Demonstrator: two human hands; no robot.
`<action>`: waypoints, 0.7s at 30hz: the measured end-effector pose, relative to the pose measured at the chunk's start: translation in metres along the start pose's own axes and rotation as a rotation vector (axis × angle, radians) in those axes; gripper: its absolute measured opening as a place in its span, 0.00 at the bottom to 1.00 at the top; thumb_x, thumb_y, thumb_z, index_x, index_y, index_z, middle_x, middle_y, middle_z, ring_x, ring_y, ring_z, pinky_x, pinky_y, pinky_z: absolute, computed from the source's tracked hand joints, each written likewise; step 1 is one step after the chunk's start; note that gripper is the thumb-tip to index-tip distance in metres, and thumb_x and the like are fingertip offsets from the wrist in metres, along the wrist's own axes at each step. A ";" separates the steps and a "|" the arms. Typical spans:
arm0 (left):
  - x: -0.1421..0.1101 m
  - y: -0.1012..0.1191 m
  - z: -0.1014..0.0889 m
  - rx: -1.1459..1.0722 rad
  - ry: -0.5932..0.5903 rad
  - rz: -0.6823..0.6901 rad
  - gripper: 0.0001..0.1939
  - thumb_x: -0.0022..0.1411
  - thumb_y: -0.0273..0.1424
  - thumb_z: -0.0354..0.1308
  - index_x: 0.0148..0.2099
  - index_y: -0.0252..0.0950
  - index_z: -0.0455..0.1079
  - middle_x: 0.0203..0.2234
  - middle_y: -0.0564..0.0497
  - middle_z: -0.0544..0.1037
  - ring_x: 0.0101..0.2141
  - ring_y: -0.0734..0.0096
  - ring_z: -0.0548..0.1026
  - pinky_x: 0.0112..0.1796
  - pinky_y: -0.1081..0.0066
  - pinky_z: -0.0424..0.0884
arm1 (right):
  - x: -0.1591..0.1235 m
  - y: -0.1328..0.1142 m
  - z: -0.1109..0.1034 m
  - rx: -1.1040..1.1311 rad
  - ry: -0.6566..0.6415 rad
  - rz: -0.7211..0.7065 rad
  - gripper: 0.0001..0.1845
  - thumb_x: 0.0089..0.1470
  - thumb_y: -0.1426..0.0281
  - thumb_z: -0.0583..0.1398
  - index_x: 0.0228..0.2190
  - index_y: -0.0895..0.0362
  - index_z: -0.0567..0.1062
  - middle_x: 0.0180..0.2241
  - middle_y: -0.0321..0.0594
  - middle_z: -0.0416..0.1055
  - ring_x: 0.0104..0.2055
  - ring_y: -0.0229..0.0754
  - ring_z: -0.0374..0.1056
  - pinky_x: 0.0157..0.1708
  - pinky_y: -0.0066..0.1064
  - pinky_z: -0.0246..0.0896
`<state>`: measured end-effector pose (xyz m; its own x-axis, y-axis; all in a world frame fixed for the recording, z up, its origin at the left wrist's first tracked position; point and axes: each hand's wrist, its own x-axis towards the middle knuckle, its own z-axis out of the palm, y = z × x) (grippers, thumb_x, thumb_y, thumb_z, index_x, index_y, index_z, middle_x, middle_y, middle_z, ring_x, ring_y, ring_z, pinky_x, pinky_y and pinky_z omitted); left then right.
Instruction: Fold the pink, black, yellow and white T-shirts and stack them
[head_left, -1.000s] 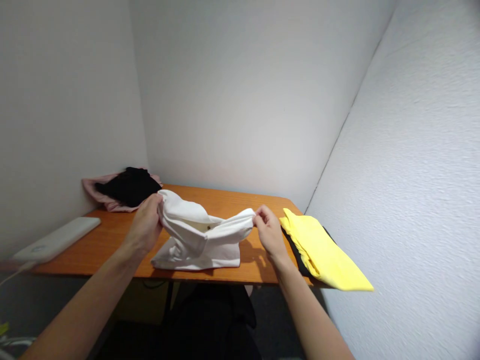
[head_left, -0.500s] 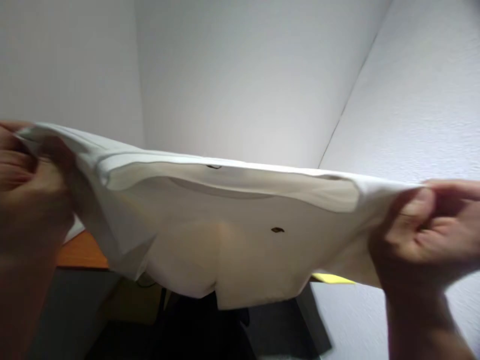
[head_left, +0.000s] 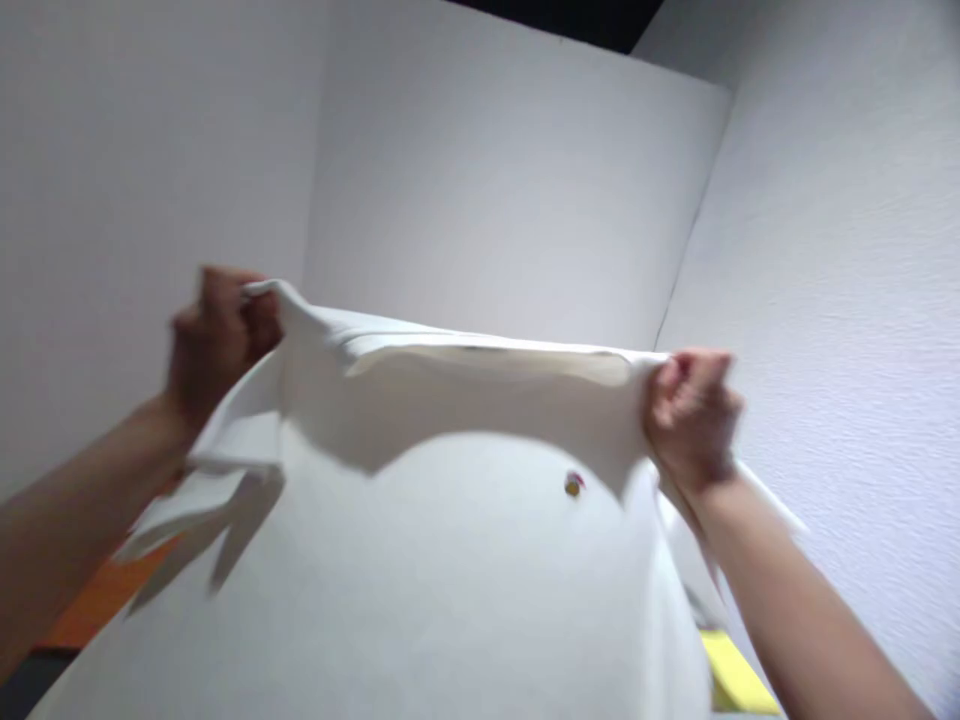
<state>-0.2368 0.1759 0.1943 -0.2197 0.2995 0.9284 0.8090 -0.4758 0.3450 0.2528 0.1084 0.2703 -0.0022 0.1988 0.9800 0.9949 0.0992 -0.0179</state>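
Observation:
A white T-shirt [head_left: 450, 560] hangs spread out before me, its neckline at the top and a small coloured emblem on the chest. My left hand [head_left: 225, 330] is closed on the cloth at the left shoulder. At the opposite shoulder, my right hand [head_left: 694, 415] grips the fabric in a fist. The top edge is pulled taut between the two fists, sloping slightly down to the right. Sleeve folds droop below my left hand. The shirt hides most of what lies behind it.
White walls [head_left: 480, 180] surround the space, with a dark gap above the far one. A strip of orange-brown tabletop [head_left: 90, 600] shows at lower left. Something flat and yellow [head_left: 735, 675] lies at lower right.
Both hands have moved away from me and closer together, still gripping the shirt. Its body has swung up and spread, filling the lower view. The camera has tilted upward.

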 end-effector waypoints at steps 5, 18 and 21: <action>0.026 -0.036 0.101 0.149 -0.456 -0.011 0.27 0.67 0.32 0.55 0.60 0.16 0.57 0.55 0.31 0.68 0.50 0.65 0.69 0.53 0.61 0.64 | 0.018 -0.017 0.143 -0.147 -0.727 -0.035 0.29 0.64 0.59 0.50 0.60 0.63 0.57 0.58 0.64 0.61 0.57 0.58 0.62 0.52 0.49 0.57; -0.206 -0.051 0.166 -0.052 -1.129 0.148 0.20 0.67 0.37 0.48 0.57 0.43 0.71 0.62 0.51 0.67 0.62 0.63 0.62 0.63 0.62 0.54 | -0.210 -0.031 0.192 -0.129 -1.517 0.062 0.33 0.64 0.52 0.50 0.64 0.54 0.57 0.67 0.56 0.46 0.69 0.62 0.41 0.59 0.63 0.39; -0.227 -0.055 0.177 -0.029 -1.170 0.077 0.21 0.66 0.42 0.49 0.56 0.43 0.72 0.61 0.48 0.68 0.62 0.60 0.63 0.63 0.58 0.53 | -0.234 -0.026 0.186 -0.161 -1.620 0.121 0.37 0.63 0.47 0.44 0.67 0.50 0.49 0.70 0.52 0.37 0.70 0.63 0.34 0.60 0.66 0.35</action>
<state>-0.1350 0.2808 -0.0595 0.4762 0.8400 0.2599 0.7825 -0.5397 0.3106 0.2090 0.2406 0.0049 0.0782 0.9656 -0.2480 0.9965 -0.0687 0.0469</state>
